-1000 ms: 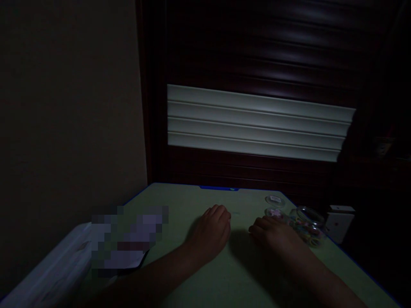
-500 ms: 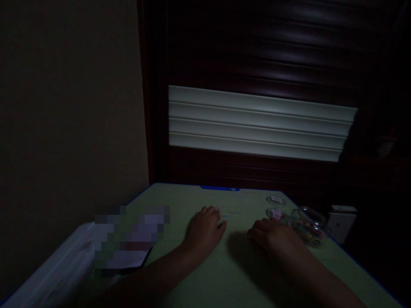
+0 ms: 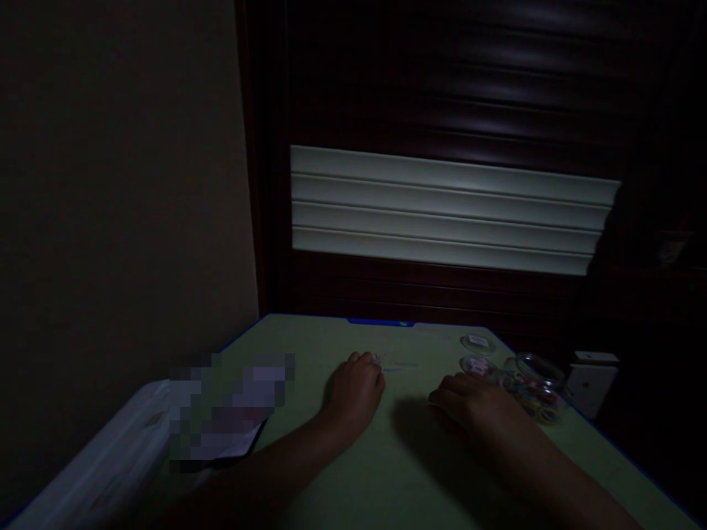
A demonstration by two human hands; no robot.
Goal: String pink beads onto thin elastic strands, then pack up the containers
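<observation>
My left hand (image 3: 355,390) rests on the green tabletop with its fingers curled and the thumb drawn in against them. Thin pale strands (image 3: 393,366), perhaps small elastic bands, lie at its fingertips; whether any are pinched is hidden. To the right, my right hand (image 3: 469,403) is held over the table, its fingers bent together and pointing left, their tips mostly out of sight. Just beyond that hand stands a clear jar (image 3: 538,372) of colourful elastic bands (image 3: 533,401). A round clear dish (image 3: 478,366) with something pink in it sits beside the jar.
Behind the dish lies another clear round piece (image 3: 478,344) with a white label. A blurred flat item (image 3: 237,412) and a white plastic-looking sheet (image 3: 104,456) occupy the left side. White boxes (image 3: 592,383) stand past the table's right edge. A dark slatted panel (image 3: 442,294) rises behind.
My left thumb has closed in against the fingers, where it stood apart before. My right hand has kept nearly the same pose. The whole view has shifted slightly.
</observation>
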